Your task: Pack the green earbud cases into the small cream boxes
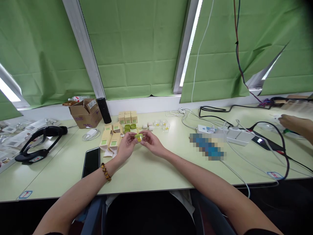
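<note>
Both of my hands meet over the table around a small clear container with a yellow-green lid or filling; its exact kind is too small to tell. My left hand pinches it from the left, and my right hand grips it from the right. Just behind are small green containers, white-and-pink cylinders and clear cups with yellow bits. Opened cream cartons with green labels lie left of my left hand. More cream boxes stand farther back.
A black phone, a white charger, a cardboard box, a black cylinder and a black headset are on the left. Power strips and loose cables spread over the right, where another person's hand reaches in.
</note>
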The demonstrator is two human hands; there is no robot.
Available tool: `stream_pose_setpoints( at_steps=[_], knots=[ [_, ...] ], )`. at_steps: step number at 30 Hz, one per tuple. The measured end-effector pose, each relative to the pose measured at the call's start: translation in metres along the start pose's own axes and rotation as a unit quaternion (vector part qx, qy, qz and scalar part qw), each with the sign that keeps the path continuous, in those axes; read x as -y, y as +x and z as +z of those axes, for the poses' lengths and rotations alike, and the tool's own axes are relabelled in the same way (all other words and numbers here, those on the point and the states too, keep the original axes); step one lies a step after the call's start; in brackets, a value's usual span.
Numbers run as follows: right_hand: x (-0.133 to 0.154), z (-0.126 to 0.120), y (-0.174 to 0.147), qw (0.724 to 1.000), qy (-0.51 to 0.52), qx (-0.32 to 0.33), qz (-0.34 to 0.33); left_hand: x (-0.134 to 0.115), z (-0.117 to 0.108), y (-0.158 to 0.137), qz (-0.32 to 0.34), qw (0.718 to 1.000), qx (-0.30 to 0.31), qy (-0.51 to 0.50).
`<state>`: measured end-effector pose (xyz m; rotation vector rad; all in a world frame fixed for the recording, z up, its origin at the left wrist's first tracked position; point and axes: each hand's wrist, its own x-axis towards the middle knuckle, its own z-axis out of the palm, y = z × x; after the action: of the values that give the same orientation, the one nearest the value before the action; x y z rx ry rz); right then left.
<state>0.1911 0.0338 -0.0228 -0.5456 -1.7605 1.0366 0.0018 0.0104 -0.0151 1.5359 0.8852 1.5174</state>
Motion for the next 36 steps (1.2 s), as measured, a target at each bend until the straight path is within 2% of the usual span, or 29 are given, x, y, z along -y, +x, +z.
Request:
stream_pose_setpoints(
  at_steps=[7, 14, 16, 18, 21, 23, 26, 30, 36],
  knots=[
    [0.006, -0.003, 0.001, 1.0, 0.018, -0.007, 0.016, 0.001, 0.0, 0.0, 0.013, 0.999, -0.002, 0.035],
    [0.011, 0.007, -0.004, 0.992, -0.098, -0.021, 0.077, 0.003, 0.0, -0.003, -0.025, 0.991, -0.024, 0.129],
    [0.01, 0.011, -0.005, 0.991, -0.094, -0.024, 0.088, 0.002, 0.0, -0.003, -0.034, 0.988, -0.026, 0.146],
    [0.009, 0.012, -0.004, 0.995, -0.035, -0.022, 0.088, -0.001, 0.0, -0.003, -0.023, 0.99, -0.027, 0.133],
    [0.008, 0.007, 0.0, 0.989, 0.125, -0.024, 0.072, -0.005, 0.0, -0.002, 0.005, 0.998, -0.026, 0.063],
    [0.01, 0.001, 0.004, 0.969, 0.236, -0.025, 0.073, -0.006, -0.001, -0.003, 0.01, 0.999, -0.022, 0.031],
    [0.015, -0.009, 0.008, 0.929, 0.357, -0.025, 0.099, -0.004, -0.002, -0.004, 0.002, 0.999, -0.006, 0.052],
    [0.021, -0.017, 0.01, 0.901, 0.414, -0.042, 0.121, -0.003, -0.002, -0.005, -0.013, 0.989, 0.045, 0.139],
    [0.027, -0.02, 0.01, 0.892, 0.43, -0.049, 0.128, -0.013, 0.003, -0.015, -0.019, 0.956, 0.132, 0.26]
  ],
)
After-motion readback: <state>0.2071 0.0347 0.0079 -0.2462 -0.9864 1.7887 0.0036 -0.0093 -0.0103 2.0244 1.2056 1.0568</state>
